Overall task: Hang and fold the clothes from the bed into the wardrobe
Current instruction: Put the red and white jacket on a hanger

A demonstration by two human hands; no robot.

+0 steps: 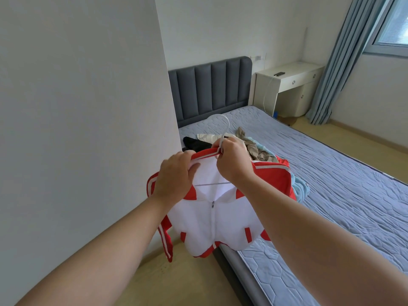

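Left hand [174,175] clenched on jacket [220,221] collar, right hand [234,160] round hanger [223,125] neck; clothes pile [254,149] on bed [331,184].

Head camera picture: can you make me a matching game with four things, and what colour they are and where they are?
Things:
1. jacket
2. hanger
3. headboard
4. curtain

Descriptions:
A. blue-grey, beside the window
B. red and white, held by the left hand and right hand
C. dark grey, at the far end of the bed
D. white, its hook poking up above the right hand

Pairs: 1-B, 2-D, 3-C, 4-A.
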